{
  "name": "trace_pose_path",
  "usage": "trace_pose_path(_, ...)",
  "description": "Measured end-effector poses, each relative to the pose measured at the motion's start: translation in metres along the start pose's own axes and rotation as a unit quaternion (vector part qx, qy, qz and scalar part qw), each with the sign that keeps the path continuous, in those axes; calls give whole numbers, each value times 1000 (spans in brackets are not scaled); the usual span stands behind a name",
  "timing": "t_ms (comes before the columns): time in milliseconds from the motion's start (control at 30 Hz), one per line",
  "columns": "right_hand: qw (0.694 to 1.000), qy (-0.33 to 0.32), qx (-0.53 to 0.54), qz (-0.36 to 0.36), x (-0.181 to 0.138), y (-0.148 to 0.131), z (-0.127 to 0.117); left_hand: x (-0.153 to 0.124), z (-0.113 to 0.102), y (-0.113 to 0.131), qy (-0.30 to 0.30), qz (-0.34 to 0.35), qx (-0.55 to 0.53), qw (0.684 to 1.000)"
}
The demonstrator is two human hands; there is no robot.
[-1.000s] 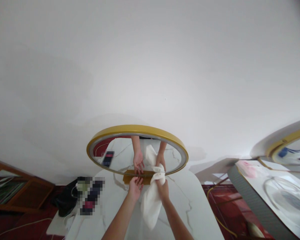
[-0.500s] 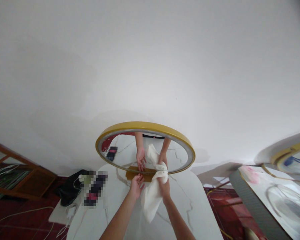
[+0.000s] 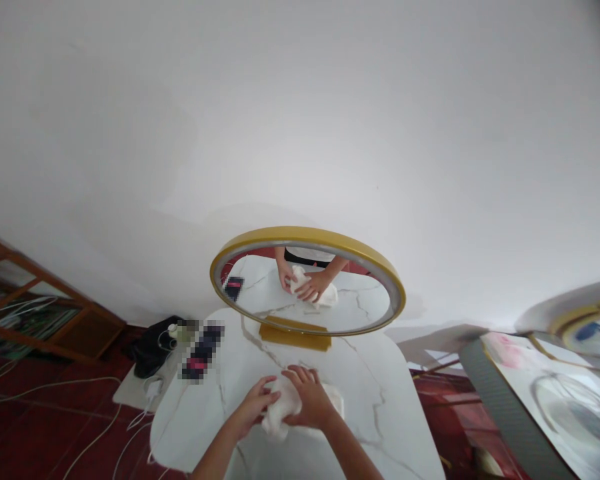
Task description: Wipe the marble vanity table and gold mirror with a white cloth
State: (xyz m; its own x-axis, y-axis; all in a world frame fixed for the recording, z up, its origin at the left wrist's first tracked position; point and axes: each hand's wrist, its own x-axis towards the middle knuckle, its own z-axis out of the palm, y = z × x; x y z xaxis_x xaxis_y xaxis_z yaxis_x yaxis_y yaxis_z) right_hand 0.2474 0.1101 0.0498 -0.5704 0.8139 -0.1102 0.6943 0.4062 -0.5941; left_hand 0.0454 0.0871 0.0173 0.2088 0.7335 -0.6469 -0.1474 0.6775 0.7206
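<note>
A white cloth [image 3: 283,403] is bunched between my two hands above the front of the marbled white table [image 3: 380,433]. My left hand [image 3: 256,403] grips its left side with curled fingers. My right hand [image 3: 311,399] is wrapped over the right side, and some of the cloth shows beyond that wrist. Behind them stands an oval-looking mirror with a gold frame [image 3: 307,235] on a flat gold base [image 3: 295,333]. Neither hand touches the mirror. Its glass reflects both hands and the cloth.
A blurred-out dark item [image 3: 203,353] lies at the table's left edge. Further left are a black bag [image 3: 155,348], white cables and a wooden shelf [image 3: 80,320]. A second table [image 3: 565,400] with a gold-framed mirror [image 3: 590,319] stands at right, and the wall is close behind.
My right hand has brought the cloth away from the mirror's lower rim, back towards me. My left hand, open before, has closed on the cloth. The view has shifted slightly.
</note>
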Motion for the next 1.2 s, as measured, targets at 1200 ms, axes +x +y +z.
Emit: trace_pose_path(1200, 990, 40, -131, 25, -65, 15, 72, -19, -36, -22, -51, 279, 382, 879)
